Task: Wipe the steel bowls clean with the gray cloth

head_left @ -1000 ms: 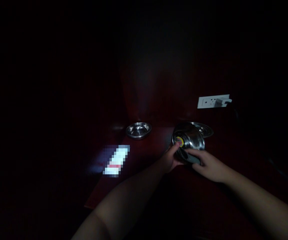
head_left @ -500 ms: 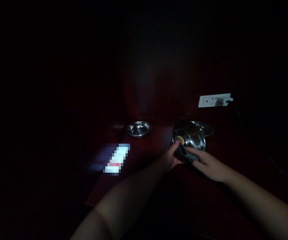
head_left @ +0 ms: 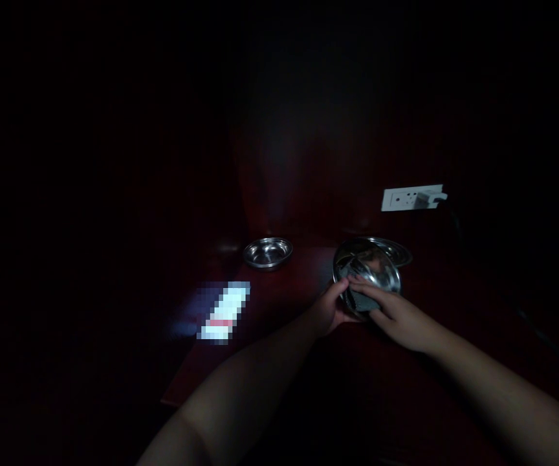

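Note:
A shiny steel bowl (head_left: 385, 274) is tilted up in front of me. My left hand (head_left: 328, 312) grips its lower left edge, thumb on the near face and the other fingers mostly hidden behind. My right hand (head_left: 398, 318) presses a dark grey cloth (head_left: 365, 302) flat against the bowl, fingertips close to the left thumb. The cloth covers the lower left part of the bowl's face. Behind the bowl lies a steel plate or lid (head_left: 404, 254), partly hidden.
A small shallow steel dish (head_left: 268, 254) rests on the dark red table (head_left: 292, 294) to the left. Nearer is a bright, pixelated phone-like rectangle (head_left: 226, 313). A white wall socket (head_left: 411, 198) with a plug in it sits at right. The surroundings are very dark.
My right hand has slid the cloth up and left over the bowl's face, and it now hides the yellow sticker seen before. My left hand keeps its hold on the bowl.

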### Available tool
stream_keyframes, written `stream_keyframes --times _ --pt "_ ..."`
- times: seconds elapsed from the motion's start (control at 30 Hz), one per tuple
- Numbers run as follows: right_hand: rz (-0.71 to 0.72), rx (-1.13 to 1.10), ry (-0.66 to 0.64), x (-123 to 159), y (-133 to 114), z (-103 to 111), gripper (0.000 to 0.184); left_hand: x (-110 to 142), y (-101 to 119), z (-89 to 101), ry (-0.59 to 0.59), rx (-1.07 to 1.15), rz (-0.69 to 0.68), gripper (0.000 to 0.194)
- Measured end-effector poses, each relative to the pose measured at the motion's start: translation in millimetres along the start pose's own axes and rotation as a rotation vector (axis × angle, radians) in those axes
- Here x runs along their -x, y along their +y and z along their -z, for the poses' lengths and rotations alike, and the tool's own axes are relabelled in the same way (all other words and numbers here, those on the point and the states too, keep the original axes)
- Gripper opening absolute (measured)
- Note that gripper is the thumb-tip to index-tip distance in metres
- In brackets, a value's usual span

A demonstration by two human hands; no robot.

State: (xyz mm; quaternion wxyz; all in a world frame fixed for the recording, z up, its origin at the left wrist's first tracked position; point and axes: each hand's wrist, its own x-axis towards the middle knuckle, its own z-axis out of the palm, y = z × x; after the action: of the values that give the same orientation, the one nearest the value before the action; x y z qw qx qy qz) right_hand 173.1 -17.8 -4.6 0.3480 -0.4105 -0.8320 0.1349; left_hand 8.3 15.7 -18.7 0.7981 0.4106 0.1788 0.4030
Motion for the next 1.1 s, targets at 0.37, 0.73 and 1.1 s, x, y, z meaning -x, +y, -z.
stream_keyframes --times 0.37,0.73,1.1 --pt "-0.098 0.224 0.040 -5 3 4 0.058 3 0 -4.5 0.027 0.038 -0.021 0.045" --pt "-0.220 0.333 -0.076 -5 -4 16 0.033 3 0 -5.4 0.086 -0.007 -0.037 0.044" --pt "-0.081 0.185 -0.205 -6 -19 19 0.014 6 -1 -10.5 0.112 -0.023 -0.056 0.056"
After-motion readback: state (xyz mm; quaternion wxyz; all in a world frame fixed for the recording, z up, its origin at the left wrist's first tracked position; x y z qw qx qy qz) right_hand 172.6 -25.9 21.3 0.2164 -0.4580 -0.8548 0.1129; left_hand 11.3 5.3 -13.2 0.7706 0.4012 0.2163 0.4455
